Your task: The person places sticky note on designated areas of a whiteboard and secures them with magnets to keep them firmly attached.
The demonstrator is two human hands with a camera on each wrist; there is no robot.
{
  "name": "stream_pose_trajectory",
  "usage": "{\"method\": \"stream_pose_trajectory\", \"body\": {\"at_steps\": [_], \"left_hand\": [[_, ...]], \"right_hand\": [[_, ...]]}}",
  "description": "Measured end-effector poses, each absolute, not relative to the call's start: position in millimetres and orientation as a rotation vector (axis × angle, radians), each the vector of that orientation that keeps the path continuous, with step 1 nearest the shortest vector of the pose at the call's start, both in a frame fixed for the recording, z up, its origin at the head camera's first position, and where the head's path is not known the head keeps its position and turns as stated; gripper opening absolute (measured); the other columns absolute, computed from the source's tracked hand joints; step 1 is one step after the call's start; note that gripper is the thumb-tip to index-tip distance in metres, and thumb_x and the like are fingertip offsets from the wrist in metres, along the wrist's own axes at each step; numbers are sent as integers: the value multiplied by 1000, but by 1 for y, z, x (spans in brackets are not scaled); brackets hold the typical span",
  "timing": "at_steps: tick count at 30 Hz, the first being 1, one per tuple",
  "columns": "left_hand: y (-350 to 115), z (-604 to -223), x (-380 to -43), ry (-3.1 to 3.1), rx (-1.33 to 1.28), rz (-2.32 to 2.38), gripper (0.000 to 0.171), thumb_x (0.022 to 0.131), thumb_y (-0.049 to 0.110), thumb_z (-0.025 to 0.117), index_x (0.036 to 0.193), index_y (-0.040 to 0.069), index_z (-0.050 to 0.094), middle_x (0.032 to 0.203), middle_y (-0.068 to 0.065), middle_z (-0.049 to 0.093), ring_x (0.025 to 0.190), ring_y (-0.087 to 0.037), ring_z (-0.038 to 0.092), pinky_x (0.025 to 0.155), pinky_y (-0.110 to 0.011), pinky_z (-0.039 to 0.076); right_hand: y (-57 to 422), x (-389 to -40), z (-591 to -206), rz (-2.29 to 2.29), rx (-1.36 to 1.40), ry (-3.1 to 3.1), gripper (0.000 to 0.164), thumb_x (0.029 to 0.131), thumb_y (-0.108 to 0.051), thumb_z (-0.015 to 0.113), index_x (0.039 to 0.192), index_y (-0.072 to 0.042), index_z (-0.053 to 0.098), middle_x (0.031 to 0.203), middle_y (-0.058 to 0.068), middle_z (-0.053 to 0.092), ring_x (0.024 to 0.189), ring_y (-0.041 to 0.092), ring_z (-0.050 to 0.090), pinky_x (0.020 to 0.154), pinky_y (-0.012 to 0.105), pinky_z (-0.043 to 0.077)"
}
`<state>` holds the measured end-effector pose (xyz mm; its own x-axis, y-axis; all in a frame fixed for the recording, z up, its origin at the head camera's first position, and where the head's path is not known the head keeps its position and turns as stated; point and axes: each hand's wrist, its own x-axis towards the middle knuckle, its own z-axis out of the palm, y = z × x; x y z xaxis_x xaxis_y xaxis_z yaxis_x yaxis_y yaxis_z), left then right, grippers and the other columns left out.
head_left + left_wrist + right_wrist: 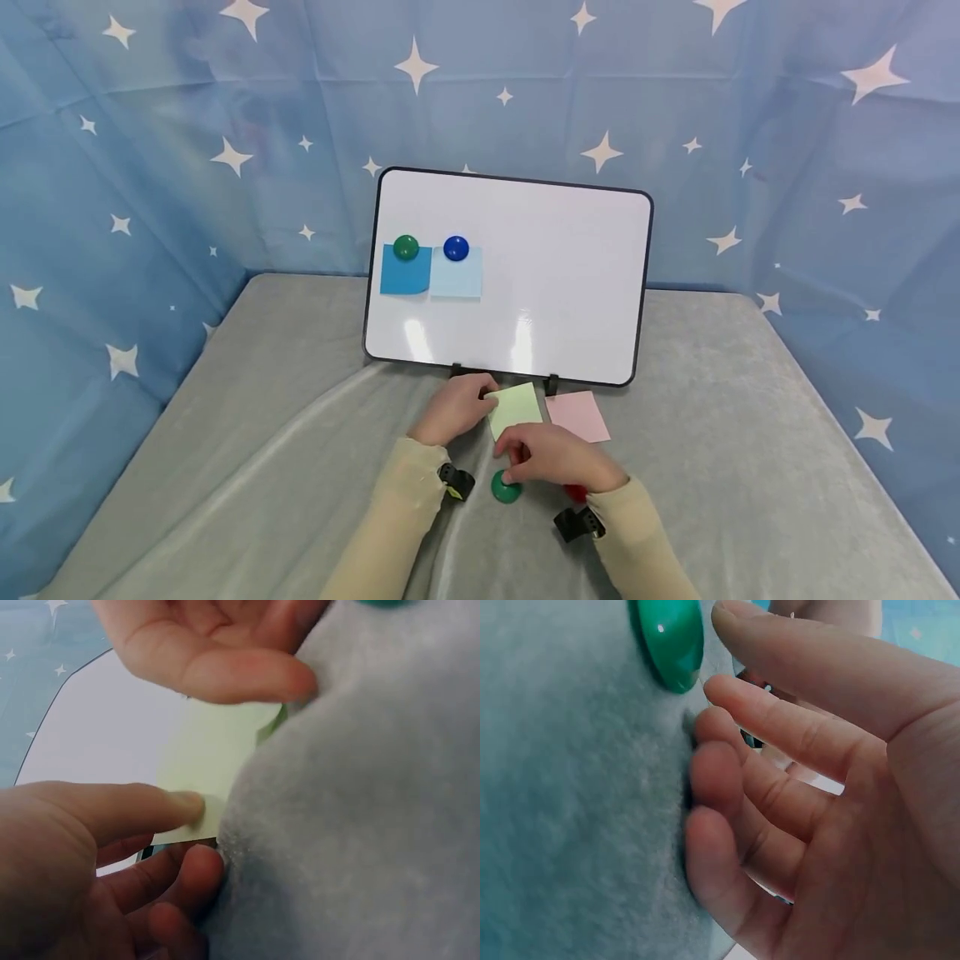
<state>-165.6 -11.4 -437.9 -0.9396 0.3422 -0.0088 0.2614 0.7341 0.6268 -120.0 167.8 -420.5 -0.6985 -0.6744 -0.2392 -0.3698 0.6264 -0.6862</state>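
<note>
My left hand (453,408) pinches the left edge of a pale green sticky note (517,404) below the whiteboard; in the left wrist view its thumb lies on the note (206,761), with fingers curled beneath. Just in front of the note, my right hand (558,457) is low over the cloth. A round green magnet (507,490) sits by its thumb tip. In the right wrist view, thumb and fingers are apart with nothing between them, beside the magnet (673,637). A red magnet (575,493) is partly hidden under the right hand.
A whiteboard (562,275) stands tilted on black supports. On its left, a green magnet (406,247) is on a blue note (405,281) and a blue magnet (456,248) on a light blue note (456,283). A pink note (579,417) lies on the grey cloth (750,467).
</note>
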Motion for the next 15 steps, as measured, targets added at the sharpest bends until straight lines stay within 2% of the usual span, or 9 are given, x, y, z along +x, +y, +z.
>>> {"method": "stream_pose_trajectory", "body": {"at_steps": [6, 15], "left_hand": [[-16, -438, -167, 2795, 443, 993, 8, 86, 22, 54, 88, 20, 61, 80, 9, 56, 64, -10, 49, 58, -26, 40], [-19, -430, -170, 2791, 464, 993, 5, 84, 21, 57, 86, 20, 62, 81, 9, 57, 66, -8, 50, 59, -25, 42]], "right_hand": [[164, -121, -425, -781, -862, 2390, 27, 74, -27, 73, 96, -17, 60, 75, -5, 48, 65, 7, 44, 60, 24, 39], [163, -117, -420, -724, -834, 2417, 22, 71, -31, 74, 86, -23, 61, 78, -5, 47, 66, 8, 45, 61, 24, 39]]}}
